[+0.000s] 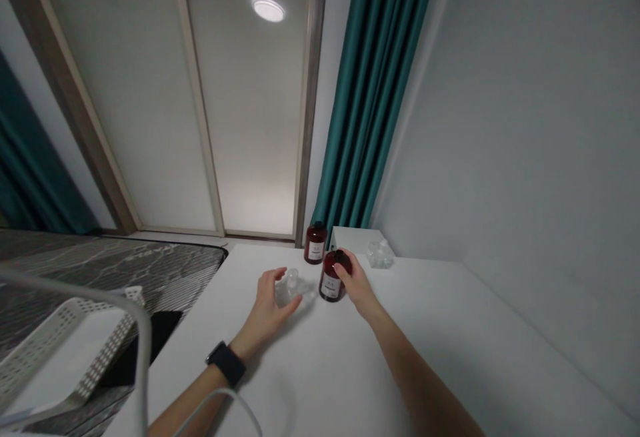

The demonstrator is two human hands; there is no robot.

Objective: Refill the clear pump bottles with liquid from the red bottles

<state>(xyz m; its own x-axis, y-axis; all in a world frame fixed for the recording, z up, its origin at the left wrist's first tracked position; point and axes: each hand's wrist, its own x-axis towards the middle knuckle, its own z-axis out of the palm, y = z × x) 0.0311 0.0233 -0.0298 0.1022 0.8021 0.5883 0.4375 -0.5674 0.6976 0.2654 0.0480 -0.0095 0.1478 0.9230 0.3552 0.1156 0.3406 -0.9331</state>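
Dark-red bottle (pixel 333 278) held at top by right hand (pixel 359 283), fingers curled over; left hand (pixel 265 310) half-open, fingers around clear bottle (pixel 289 285), not gripping; white counter (pixel 320 370) edge beyond left fingers.

Bedroom with mattress (pixel 105 277), teal curtains (pixel 373 90)

Under my right hand (pixel 360 283): glossy dark-red bottle (pixel 337 265), matt paper label (pixel 331 285). Beside my left hand (pixel 265 310): smooth clear plastic bottle (pixel 289 288). Tabletop (pixel 320 370): smooth matt white laminate.

White table (pixel 325 370): 2 amber btls (pixel 316 243), clear btl (pixel 289 288).
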